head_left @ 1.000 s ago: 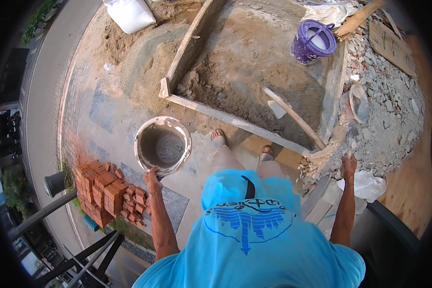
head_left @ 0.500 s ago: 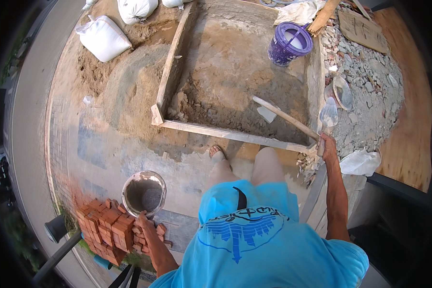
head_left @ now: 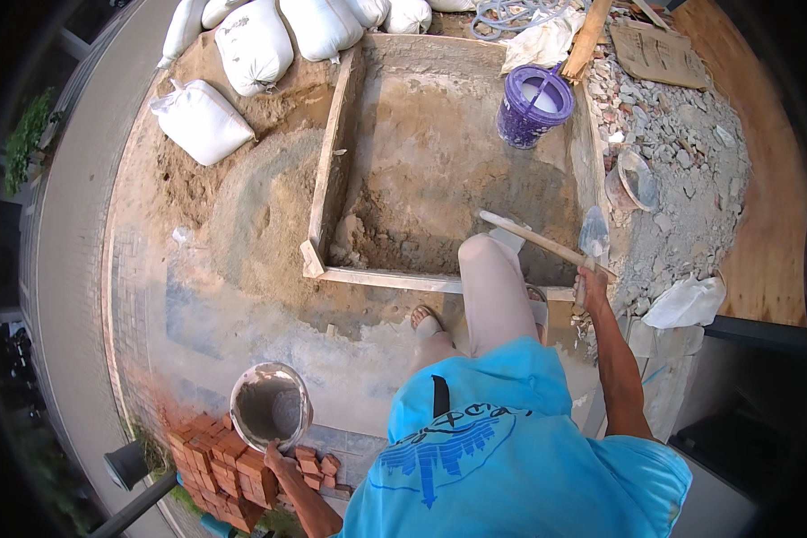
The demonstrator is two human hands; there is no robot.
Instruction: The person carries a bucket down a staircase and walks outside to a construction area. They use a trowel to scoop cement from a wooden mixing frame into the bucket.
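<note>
- Grasping a grey bucket (head_left: 252, 405) at its near edge with the left hand (head_left: 279, 457); exact placing of the fingertips too small to tell.
- Located just ahead of the left hand, open at the top; whether lifted or resting on the ground, cannot tell.
- Clenched around a trowel (head_left: 594, 233) by its grip with the right hand (head_left: 592, 285), blade pointing ahead.
- Noted close by the right hand, slanting ahead and leftward: a wooden pole (head_left: 536, 237); contact cannot be confirmed.
- Stacked beside the left hand, mainly to its left: red bricks (head_left: 213, 462).
- Standing ahead of the right hand, inside a wooden frame (head_left: 390, 279): a purple bucket (head_left: 522, 124).
- Heaped ahead and right of the right hand: rubble (head_left: 695, 170).
</note>
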